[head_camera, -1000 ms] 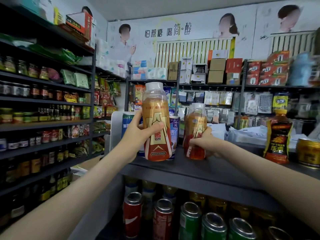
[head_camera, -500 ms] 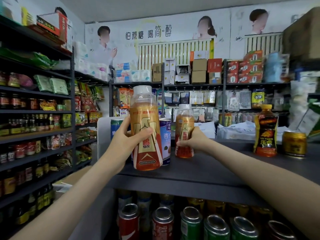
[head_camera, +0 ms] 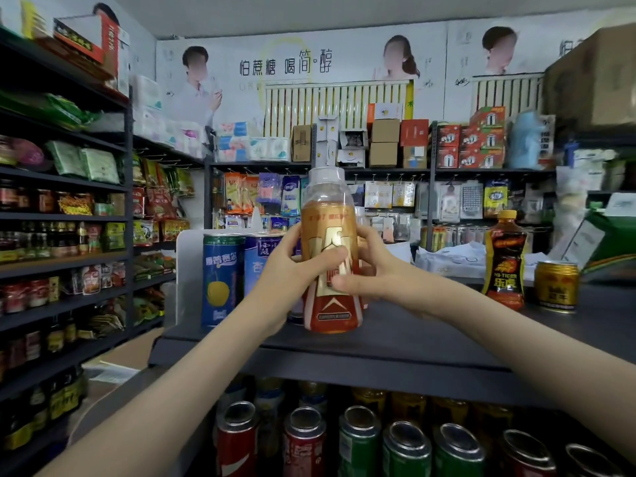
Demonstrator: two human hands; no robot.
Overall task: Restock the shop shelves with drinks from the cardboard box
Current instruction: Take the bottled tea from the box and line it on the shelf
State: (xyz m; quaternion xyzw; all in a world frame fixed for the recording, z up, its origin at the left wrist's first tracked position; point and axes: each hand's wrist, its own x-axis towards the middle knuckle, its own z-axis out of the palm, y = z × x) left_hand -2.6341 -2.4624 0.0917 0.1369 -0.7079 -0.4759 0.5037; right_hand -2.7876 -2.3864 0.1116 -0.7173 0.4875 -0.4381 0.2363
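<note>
Hands meet on one orange bottle (head_camera: 329, 228). The left hand (head_camera: 292, 273) curls round it from nine o'clock, and the right hand (head_camera: 373, 275) grips it from three o'clock. It stands upright on the dark top shelf (head_camera: 430, 339). A blue can (head_camera: 222, 277) stands at its nine o'clock, and a black bottle (head_camera: 505, 263) well apart at three o'clock.

Two bare arms; rest of person out of view. Slender left forearm (head_camera: 192, 373): bare up to frame edge, sleeve edge outside view. Same for right forearm (head_camera: 516, 342). Both left hand (head_camera: 289, 273) and right hand (head_camera: 378, 273) bare, wrists bare too. Slim fingers (head_camera: 330, 258); nails too blurred to tell.
</note>
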